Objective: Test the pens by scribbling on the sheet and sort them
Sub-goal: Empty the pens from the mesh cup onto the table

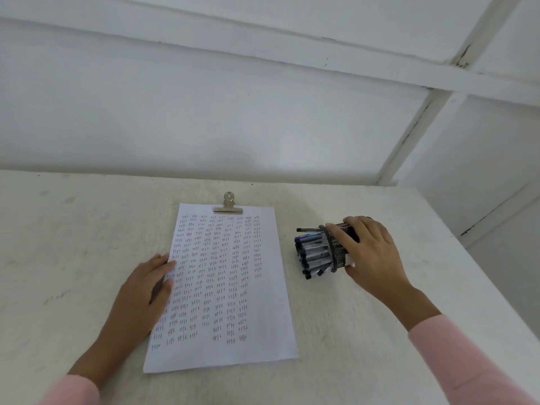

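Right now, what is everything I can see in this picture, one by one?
sheet: one, white, rows of small dark pen marks, middle of the table
clip: one, silver metal, on the sheet's top edge
pen holder: one, dark mesh, tipped on its side to the right of the sheet
pens: a bundle, too many to count, dark and grey, sticking out of the holder's mouth towards the sheet
table: one, off-white, under everything
wall: white boards, behind the table
sleeves: two, pink, at the bottom corners
left hand: rests flat on the sheet's left edge
right hand: grips the pen holder
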